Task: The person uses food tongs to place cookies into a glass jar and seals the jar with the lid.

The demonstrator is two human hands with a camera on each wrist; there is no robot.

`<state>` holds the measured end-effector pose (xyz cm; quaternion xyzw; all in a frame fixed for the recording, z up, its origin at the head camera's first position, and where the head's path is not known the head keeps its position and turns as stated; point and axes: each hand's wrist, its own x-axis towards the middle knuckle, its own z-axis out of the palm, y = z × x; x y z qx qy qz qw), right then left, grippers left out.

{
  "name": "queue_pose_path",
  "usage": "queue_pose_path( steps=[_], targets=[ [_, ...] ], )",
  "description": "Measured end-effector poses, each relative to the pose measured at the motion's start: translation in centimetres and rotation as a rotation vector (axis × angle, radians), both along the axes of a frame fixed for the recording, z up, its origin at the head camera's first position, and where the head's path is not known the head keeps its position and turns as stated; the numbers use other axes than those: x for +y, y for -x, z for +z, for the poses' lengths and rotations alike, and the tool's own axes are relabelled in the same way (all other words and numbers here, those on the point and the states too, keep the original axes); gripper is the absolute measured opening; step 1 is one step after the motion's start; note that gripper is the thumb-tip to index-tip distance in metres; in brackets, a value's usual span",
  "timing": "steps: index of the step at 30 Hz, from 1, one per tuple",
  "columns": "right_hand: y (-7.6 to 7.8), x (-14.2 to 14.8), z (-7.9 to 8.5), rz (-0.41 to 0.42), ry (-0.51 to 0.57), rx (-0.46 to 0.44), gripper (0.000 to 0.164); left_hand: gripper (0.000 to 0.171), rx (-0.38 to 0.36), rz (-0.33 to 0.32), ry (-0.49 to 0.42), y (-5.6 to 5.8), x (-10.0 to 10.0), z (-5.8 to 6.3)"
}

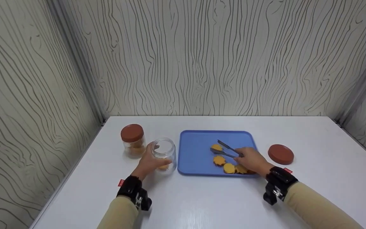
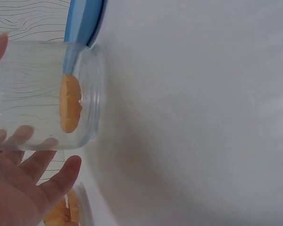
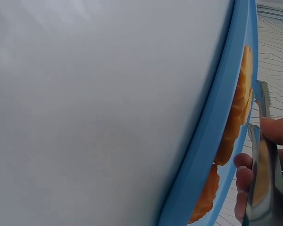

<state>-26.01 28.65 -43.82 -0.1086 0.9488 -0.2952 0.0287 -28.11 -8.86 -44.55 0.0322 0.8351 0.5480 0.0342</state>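
An open clear jar [image 1: 164, 152] stands on the table left of the tray, and my left hand [image 1: 149, 161] grips it from the side, thumb and fingers round the wall. One orange-yellow cookie [image 2: 70, 104] lies at the jar's bottom. Over the blue tray [image 1: 194, 152], my right hand [image 1: 251, 159] holds metal tongs [image 3: 266, 174]. Their tips are apart, on either side of a cookie [image 1: 216, 147] at the tray's middle right. Several other cookies [image 1: 219, 160] lie along the tray's near right edge, some partly hidden behind the hand.
A second jar with a red-brown lid [image 1: 132, 133] stands behind and left of my left hand, with cookies inside. A loose red-brown lid [image 1: 281, 154] lies on the white table [image 1: 189, 203], right of the tray. Patterned panels [image 1: 183, 63] rise at the back and sides.
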Motion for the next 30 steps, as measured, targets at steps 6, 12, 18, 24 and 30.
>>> queue_pose_path(
  steps=[6,12,18,24,30],
  targets=[
    [0.03,-0.05,-0.20,-0.002,-0.027,-0.019,0.039,0.097,-0.041,-0.006,-0.023,-0.17,0.02,0.19],
    [-0.05,-0.16,-0.21,0.013,-0.045,0.013,0.037,0.098,-0.025,-0.006,-0.020,-0.19,0.08,0.27],
    [-0.24,-0.06,-0.32,0.025,-0.050,0.026,0.035,0.096,-0.005,-0.011,-0.017,-0.14,0.08,0.19],
    [-0.26,0.18,-0.34,0.041,-0.064,0.057,0.034,0.094,0.042,-0.016,-0.020,0.00,-0.06,-0.06],
    [-0.19,0.19,0.18,0.027,-0.051,0.062,0.033,0.095,0.032,-0.021,-0.020,-0.10,-0.09,0.00]
  ],
)
